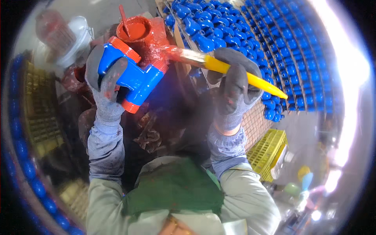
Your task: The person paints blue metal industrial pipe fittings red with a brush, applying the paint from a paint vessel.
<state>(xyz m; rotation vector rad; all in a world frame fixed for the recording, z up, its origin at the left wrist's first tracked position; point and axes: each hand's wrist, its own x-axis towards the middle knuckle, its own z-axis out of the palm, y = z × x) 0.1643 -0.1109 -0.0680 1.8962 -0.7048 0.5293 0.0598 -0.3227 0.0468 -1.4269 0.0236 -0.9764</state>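
In my gloved left hand (pixel 107 78) is a blue pipe fitting (pixel 135 78) with several branches. Orange-red paint covers the rims of its visible ends. My gloved right hand (pixel 237 78) grips a paintbrush (pixel 246 76) by its yellow handle. The brush's bristles are red and lie close to the fitting's upper right end; whether they touch it I cannot tell. Just beyond the fitting stands a pot of red paint (pixel 137 29), with a red stick (pixel 123 17) leaning in it. Both gloves are grey and carry paint specks.
Many blue fittings (pixel 203 41) are heaped at the back, and more fill wire racks (pixel 290 58) on the right. A yellow crate (pixel 268 150) sits at lower right. White buckets (pixel 78 35) stand at back left. Blue pieces (pixel 29 170) line the left edge.
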